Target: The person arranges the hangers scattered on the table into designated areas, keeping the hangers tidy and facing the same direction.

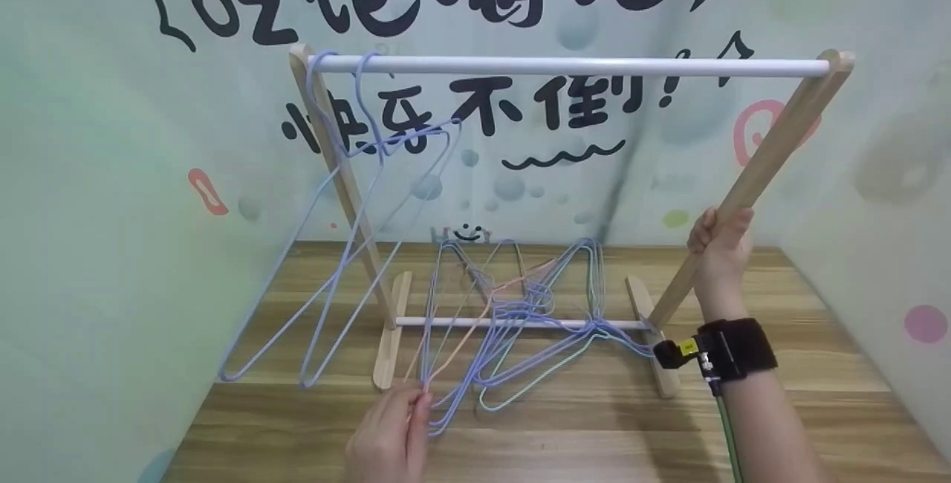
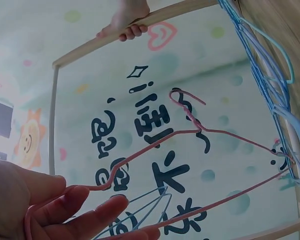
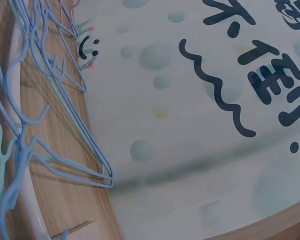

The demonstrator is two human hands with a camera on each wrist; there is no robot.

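Observation:
My left hand (image 1: 390,435) holds one end of a pink wire hanger (image 2: 155,144) between thumb and fingers, low in front of the rack. The pink hanger's hook points away from the hand in the left wrist view. My right hand (image 1: 721,245) grips the right wooden upright (image 1: 780,134) of the rack, about midway up. Two blue-purple hangers (image 1: 359,93) hang by their hooks at the left end of the white top bar (image 1: 565,65). A tangled pile of blue and green hangers (image 3: 25,145) lies over the rack's lower bar (image 1: 446,322).
The rack stands on two wooden feet (image 1: 386,364) on a wood-grain table (image 1: 565,446). A printed backdrop (image 1: 520,193) rises behind it and at both sides. On my right wrist is a black strap (image 1: 747,349) with a green cable (image 1: 728,431).

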